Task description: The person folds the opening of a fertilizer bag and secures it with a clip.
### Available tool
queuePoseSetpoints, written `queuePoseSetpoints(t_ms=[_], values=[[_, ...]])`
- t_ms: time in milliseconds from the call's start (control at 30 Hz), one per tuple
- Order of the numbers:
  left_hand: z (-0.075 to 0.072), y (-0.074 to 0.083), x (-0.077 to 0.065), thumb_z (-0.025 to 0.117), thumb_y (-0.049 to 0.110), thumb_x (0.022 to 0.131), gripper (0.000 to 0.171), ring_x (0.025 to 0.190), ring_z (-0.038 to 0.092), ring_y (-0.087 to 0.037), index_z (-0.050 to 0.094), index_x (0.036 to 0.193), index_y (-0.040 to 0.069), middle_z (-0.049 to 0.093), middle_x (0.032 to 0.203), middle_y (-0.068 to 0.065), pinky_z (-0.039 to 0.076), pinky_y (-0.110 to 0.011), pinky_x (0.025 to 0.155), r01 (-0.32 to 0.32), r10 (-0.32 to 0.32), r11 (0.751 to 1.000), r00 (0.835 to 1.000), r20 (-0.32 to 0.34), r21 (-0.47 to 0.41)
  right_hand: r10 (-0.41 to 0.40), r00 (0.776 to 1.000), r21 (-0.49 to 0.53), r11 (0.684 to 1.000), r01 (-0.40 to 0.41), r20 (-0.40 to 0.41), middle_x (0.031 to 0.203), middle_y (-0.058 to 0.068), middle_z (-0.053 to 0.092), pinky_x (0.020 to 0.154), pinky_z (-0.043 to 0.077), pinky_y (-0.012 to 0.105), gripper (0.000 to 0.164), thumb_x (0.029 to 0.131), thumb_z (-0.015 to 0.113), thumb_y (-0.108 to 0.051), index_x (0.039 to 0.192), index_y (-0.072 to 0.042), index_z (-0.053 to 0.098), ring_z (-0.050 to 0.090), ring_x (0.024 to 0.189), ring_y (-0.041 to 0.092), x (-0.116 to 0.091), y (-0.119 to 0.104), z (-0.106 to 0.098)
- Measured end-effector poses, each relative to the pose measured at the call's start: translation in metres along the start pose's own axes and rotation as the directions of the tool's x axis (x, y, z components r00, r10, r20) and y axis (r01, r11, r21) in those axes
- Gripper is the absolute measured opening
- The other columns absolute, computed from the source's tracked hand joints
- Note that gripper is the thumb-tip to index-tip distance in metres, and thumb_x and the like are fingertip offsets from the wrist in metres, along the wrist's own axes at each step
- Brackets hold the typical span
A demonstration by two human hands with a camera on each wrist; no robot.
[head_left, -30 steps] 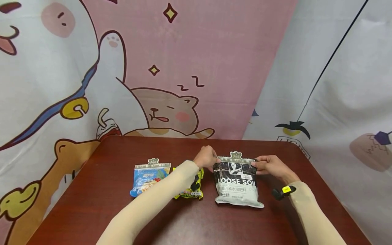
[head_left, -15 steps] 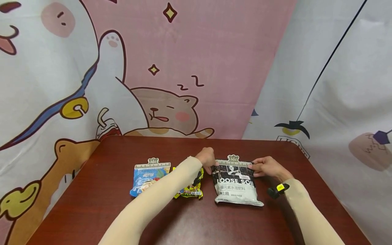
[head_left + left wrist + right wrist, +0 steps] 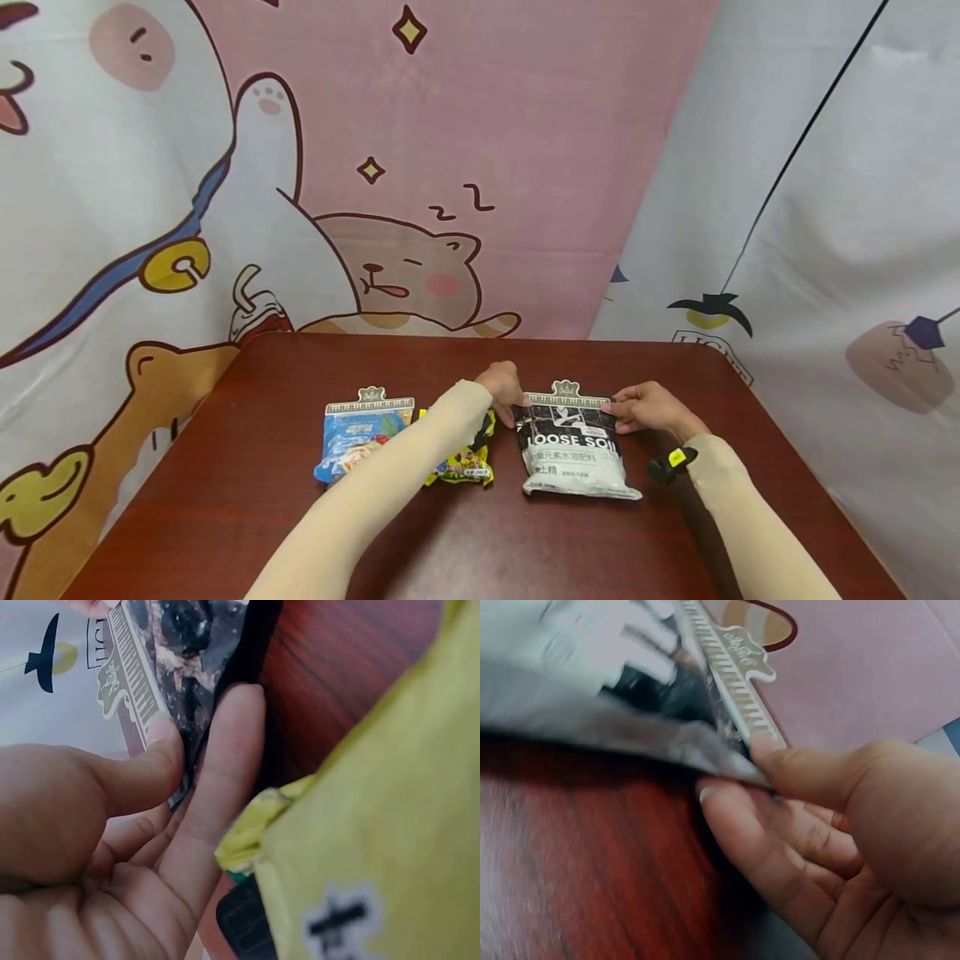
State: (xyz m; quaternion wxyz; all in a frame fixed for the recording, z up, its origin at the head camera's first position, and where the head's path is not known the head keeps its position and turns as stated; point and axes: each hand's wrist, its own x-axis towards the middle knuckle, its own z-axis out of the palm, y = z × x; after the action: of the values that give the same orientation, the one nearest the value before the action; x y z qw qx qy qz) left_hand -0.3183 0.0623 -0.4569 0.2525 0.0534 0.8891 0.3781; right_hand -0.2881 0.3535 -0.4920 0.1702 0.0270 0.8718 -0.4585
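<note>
A black and white bag printed "LOOSE SOIL" (image 3: 573,467) is on the table at right of centre, its printed face up. A ruler-patterned clip (image 3: 562,399) with a crown-shaped tab runs along its top edge. My left hand (image 3: 501,388) pinches the top left corner, thumb over the clip's end and a finger beneath, as the left wrist view shows. At the top right corner my right hand (image 3: 652,409) pinches the clip's other end and the bag between thumb and fingers, plain in the right wrist view.
Left of it lies a yellow-green bag (image 3: 461,468), partly hidden by my left sleeve. Beyond that is a blue bag (image 3: 352,435) with a similar clip (image 3: 371,406). The reddish-brown table (image 3: 570,550) ends at a cartoon-printed cloth (image 3: 525,167) behind.
The top of the soil bag has come down a little with both hands on it. My right hand has shifted slightly left. The other two bags stay put on the table.
</note>
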Motion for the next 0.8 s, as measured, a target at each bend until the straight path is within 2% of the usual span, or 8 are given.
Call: queuePoseSetpoints(t_ms=[67,200,267,433,567,700,733,800], values=[[0.001,0.001,0.000,0.075,0.010,0.094,0.048,0.067,0.077,-0.035,0.053,0.133,-0.007,0.070,0.115,-0.033,0.062,-0.037,0.059,0.000,0.000,1.000,1.000,0.000,0.008,-0.004,1.000,-0.015,1.000,0.004,0.000,0.088,0.009,0.072,0.067,0.063,0.033,0.050,0.095,0.075,-0.025,0.126,0.011,0.061,0.073,0.068,0.014,-0.001,0.000,0.000],[0.003,0.002,0.003,0.076,0.012,0.093,0.043,0.062,0.076,-0.033,0.059,0.125,-0.010,0.073,0.077,-0.027,0.061,-0.036,0.055,0.003,-0.002,0.998,1.000,-0.012,0.065,-0.022,1.000,-0.055,0.998,0.021,-0.013,0.082,0.010,0.070,0.064,0.063,0.035,0.050,0.096,0.074,-0.026,0.126,0.011,0.059,0.072,0.065,0.016,-0.001,-0.002,0.002],[0.002,0.002,0.004,0.077,0.013,0.093,0.042,0.060,0.075,-0.032,0.060,0.124,-0.010,0.071,0.067,-0.023,0.061,-0.036,0.055,0.012,-0.011,0.996,1.000,-0.016,0.085,-0.039,0.999,-0.074,0.997,0.038,-0.018,0.080,0.010,0.069,0.063,0.063,0.036,0.047,0.096,0.073,-0.025,0.124,0.010,0.059,0.071,0.064,0.017,-0.001,-0.004,0.003],[-0.001,0.002,0.003,0.078,0.014,0.092,0.051,0.064,0.076,-0.032,0.056,0.132,-0.008,0.072,0.078,-0.024,0.062,-0.038,0.057,0.022,-0.020,0.996,0.999,-0.027,0.083,-0.076,0.997,-0.174,0.982,0.072,-0.014,0.079,0.011,0.070,0.061,0.062,0.037,0.041,0.097,0.072,-0.023,0.121,0.008,0.062,0.071,0.064,0.019,-0.003,-0.009,0.004],[-0.005,0.001,-0.007,0.080,0.021,0.091,0.055,0.067,0.076,-0.031,0.059,0.134,-0.005,0.071,0.099,-0.021,0.062,-0.038,0.059,-0.027,0.039,0.993,0.995,-0.096,0.114,-0.095,0.995,-0.290,0.953,0.090,-0.004,0.082,0.009,0.072,0.062,0.062,0.036,0.040,0.096,0.073,-0.024,0.121,0.006,0.065,0.071,0.067,0.019,-0.009,-0.016,0.002],[-0.013,0.003,-0.016,0.077,0.031,0.093,0.034,0.053,0.064,-0.021,0.069,0.100,-0.002,0.059,0.076,-0.008,0.056,-0.031,0.053,-0.083,0.116,0.976,0.981,-0.156,0.204,-0.117,0.993,-0.360,0.927,0.106,-0.009,0.085,0.009,0.072,0.065,0.060,0.034,0.040,0.095,0.074,-0.024,0.123,0.002,0.067,0.068,0.070,0.018,-0.014,-0.023,-0.001],[-0.016,0.003,-0.018,0.075,0.033,0.094,0.035,0.051,0.057,-0.018,0.068,0.092,-0.001,0.052,0.070,-0.005,0.052,-0.029,0.052,-0.095,0.133,0.970,0.979,-0.157,0.224,-0.130,0.991,-0.373,0.921,0.116,-0.014,0.089,0.010,0.072,0.066,0.060,0.035,0.039,0.095,0.073,-0.024,0.124,0.002,0.067,0.069,0.072,0.019,-0.016,-0.024,-0.002],[-0.022,0.002,-0.020,0.073,0.036,0.095,0.036,0.058,0.053,-0.016,0.069,0.088,0.001,0.053,0.069,-0.002,0.050,-0.030,0.057,-0.134,0.181,0.958,0.968,-0.175,0.252,-0.164,0.986,-0.410,0.901,0.139,-0.027,0.099,0.012,0.073,0.072,0.059,0.039,0.039,0.095,0.072,-0.026,0.125,-0.001,0.068,0.069,0.078,0.020,-0.018,-0.027,-0.005]])
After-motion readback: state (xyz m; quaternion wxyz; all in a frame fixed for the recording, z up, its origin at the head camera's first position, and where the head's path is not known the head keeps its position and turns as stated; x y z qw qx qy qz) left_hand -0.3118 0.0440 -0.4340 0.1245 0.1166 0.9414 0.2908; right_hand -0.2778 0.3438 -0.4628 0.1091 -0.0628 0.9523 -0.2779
